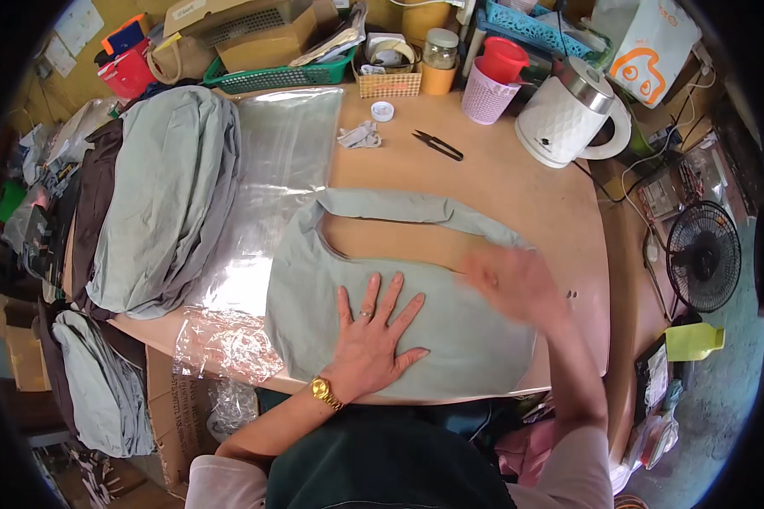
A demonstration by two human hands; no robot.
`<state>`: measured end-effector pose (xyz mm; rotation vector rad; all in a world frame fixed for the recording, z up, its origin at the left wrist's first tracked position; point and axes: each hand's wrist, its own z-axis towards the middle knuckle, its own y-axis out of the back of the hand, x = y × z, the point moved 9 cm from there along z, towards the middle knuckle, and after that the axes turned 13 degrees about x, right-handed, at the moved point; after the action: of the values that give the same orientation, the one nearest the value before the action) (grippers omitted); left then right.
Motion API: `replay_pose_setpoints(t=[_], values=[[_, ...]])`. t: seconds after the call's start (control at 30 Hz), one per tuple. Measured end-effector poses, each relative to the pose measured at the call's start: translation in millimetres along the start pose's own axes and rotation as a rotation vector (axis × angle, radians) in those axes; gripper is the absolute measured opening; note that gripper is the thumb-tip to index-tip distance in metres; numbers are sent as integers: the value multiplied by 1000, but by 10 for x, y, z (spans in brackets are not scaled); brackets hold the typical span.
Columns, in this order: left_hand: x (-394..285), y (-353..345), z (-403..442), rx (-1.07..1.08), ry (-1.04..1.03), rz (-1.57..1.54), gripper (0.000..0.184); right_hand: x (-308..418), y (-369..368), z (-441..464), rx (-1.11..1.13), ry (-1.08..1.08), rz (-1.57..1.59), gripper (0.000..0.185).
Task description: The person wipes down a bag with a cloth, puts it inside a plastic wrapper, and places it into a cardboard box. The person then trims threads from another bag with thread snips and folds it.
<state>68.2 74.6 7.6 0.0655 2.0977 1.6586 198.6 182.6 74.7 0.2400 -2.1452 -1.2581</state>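
Note:
A grey-green cloth bag (450, 339) with a wide curved strap lies flat at the table's front edge. My left hand (378, 331), with a ring and a gold watch at the wrist, rests palm down on the bag's body, fingers spread. Over the right side of the bag, near where the strap meets the opening, is my right hand (514, 284), smeared by motion; its fingers cannot be made out. To the left of the bag lie clear plastic sheets (284, 136). Black thread snips (438, 145) lie beyond the strap.
A pile of grey-green cloth (165, 195) covers the table's left side. Along the back stand a green basket (280, 79), a jar (440, 49), a pink cup (489, 89) and a white kettle (560, 119). A black fan (703, 256) is at the right.

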Motion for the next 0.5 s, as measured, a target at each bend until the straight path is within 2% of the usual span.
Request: replay_pose_setpoints(t=[0.03,0.07,0.1,0.17,0.23,0.27,0.33,0.37,0.43,0.5], values=[[35,-11,-50,15,2,0,75,145,273,280,-96,79,23,22],[62,-24,-95,38,4,2,75,284,453,579,-256,266,48,17],[77,-19,-114,41,12,0,75,329,485,982,-260,294,-23,16],[87,-9,-118,50,-3,0,74,517,418,1599,-482,680,-132,23],[99,-20,-123,44,-6,-6,74,445,113,2239,-485,634,-397,33],[105,-11,-122,28,-18,-6,73,483,132,2359,-478,635,-391,33],[121,4,-123,31,-26,-16,74,386,91,2670,-233,315,-443,39],[116,11,-132,25,-36,-22,74,421,140,2612,-225,319,-445,39],[140,-8,-196,44,-51,-28,76,260,353,2333,-103,179,28,36],[118,26,-213,49,-78,-29,78,394,504,1702,-83,375,261,30]])
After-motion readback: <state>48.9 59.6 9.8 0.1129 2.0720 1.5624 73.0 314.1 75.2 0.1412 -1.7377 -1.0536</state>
